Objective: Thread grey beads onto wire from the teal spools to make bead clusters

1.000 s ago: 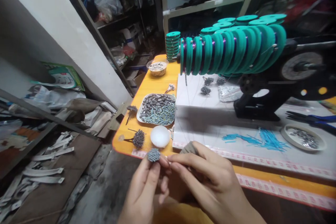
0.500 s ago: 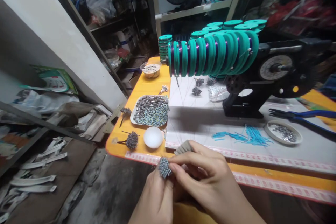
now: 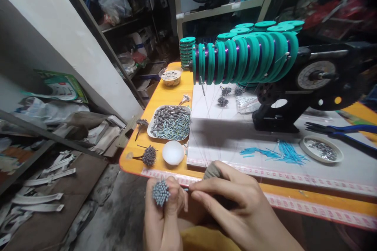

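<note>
My left hand [image 3: 165,211] is closed round a tight bundle of thin blue-grey sticks [image 3: 160,193], their rounded ends facing up at the camera. To its right, my right hand [image 3: 232,200] pinches thumb and forefinger together. A small dark bit [image 3: 186,189] shows at those fingertips, too small to name. A grey cloth wrap [image 3: 212,170] covers part of a finger on this hand. Both hands are in front of the table's near edge. Closest to them on the table are a white domed piece [image 3: 172,153] and a dark cluster of small beads on stems [image 3: 149,155].
A white tray [image 3: 149,133] of grey and blue-green pieces stands on the yellow table [image 3: 173,98]. Above the white board [image 3: 212,141] reaches a black machine [image 3: 277,110] carrying green spools [image 3: 244,59]. Blue sticks [image 3: 282,153], a dish [image 3: 304,153] and blue-handled pliers [image 3: 350,130] lie at right.
My left hand has moved left with the bundle, away from my right fingertips. My right hand stays nearly in place, still pinching. The view has shifted slightly.
</note>
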`<state>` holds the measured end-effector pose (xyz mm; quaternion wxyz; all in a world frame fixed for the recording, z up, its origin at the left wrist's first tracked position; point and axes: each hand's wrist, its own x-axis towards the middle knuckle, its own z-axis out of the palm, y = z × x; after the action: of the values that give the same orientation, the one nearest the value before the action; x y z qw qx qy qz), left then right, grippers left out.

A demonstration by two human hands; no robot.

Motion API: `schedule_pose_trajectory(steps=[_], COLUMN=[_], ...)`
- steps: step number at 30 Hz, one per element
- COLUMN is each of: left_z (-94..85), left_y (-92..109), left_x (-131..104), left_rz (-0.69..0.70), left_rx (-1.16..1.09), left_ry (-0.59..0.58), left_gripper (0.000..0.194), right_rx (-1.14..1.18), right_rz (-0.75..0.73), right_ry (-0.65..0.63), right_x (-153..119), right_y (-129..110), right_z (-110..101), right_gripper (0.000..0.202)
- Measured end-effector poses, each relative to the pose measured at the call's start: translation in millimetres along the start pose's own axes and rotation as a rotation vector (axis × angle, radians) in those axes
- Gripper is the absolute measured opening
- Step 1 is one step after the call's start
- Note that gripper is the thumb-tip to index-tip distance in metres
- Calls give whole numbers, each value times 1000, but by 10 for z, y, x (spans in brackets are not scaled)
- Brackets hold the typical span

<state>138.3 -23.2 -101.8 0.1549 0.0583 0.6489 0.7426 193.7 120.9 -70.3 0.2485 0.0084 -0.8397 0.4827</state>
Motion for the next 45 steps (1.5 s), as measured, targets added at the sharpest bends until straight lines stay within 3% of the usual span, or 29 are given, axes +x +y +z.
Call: schedule_pose_trajectory(steps=[5,9,17,19,23,26,29,34,39,42,43,45], left_z=[-98,-71,-90,-12,234,340,286,11,-39,-56,-82,-157], left_y=[-132,-113,-143,-104,31,86,46,-66,193,389,411,375], left_x=[52,68,70,29,-114,-175,-146,20,205,300,315,309], left_rz=[456,569,473,371,112,51,22,224,409,505,511,479], left_rx=[158,199,182,158,141,86,46,-10,-86,-232,-214,-73], left_ry=[-31,-73,-65,-4,249,273,298,117,205,392,381,239], left_gripper=[17,8,17,30,46,51,52,44,38,36,30,22], right_rx=[48,65,22,-2,-62,-85,-79,-38,-41,-109,-126,-130], right_rz=[12,4,-13,-26,-67,-79,-69,-52,-115,-132,-141,-182], right_ry=[-56,-70,-38,-19,-26,-59,-62,11,113,110,92,61], right_x=[-1,0,19,20,33,43,28,-39,-43,-8,6,33], right_y=[-21,-14,-3,4,30,44,41,4,-8,-1,-3,-12], right_z=[-3,6,-10,-14,-37,-62,-52,83,94,-29,-69,-121], right_gripper=[24,24,23,25,26,25,23,20,28,26,23,20])
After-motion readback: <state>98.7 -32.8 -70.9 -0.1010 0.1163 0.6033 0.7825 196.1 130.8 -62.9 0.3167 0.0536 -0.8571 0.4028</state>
